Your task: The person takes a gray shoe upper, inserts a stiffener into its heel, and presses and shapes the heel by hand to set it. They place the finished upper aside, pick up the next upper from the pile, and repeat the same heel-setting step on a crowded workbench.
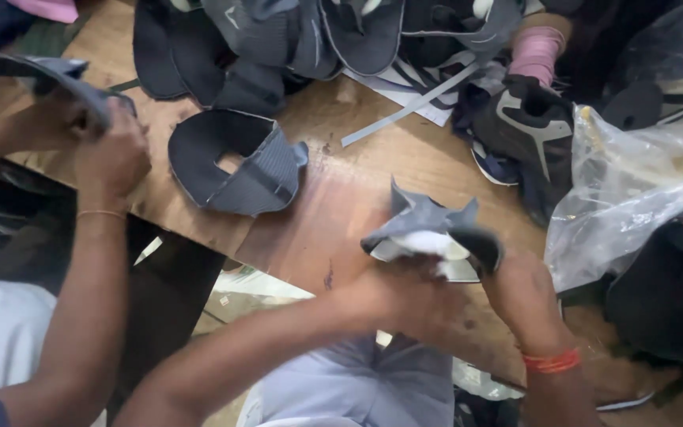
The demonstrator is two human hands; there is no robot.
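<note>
Grey fabric, a cut shoe upper [432,233] with a white lining, is held at the lower centre of the head view, just above the near edge of the wooden table [333,213]. It is gripped from both sides: the left hand [401,296] is closed under its lower left part, and the right hand [519,289], marked by a red thread bracelet [551,361] at the wrist, is curled around its right end. The fingertips are blurred, so the exact pinch cannot be told.

At the left of the frame, a co-worker's hand [112,154] with a thin bracelet is closed on another grey piece [57,75] near the table's left edge. A curved dark upper [235,162] is seen standing alone on the table, between that hand and the held piece. A heap of dark uppers [310,35] is piled along the top of the frame, with a grey strip [409,107] lying just below it. A clear plastic bag [634,186] is crumpled at the right, beside a dark shoe part with a pale stripe [531,130]. A pink roll [537,54] is seen at the upper right.
</note>
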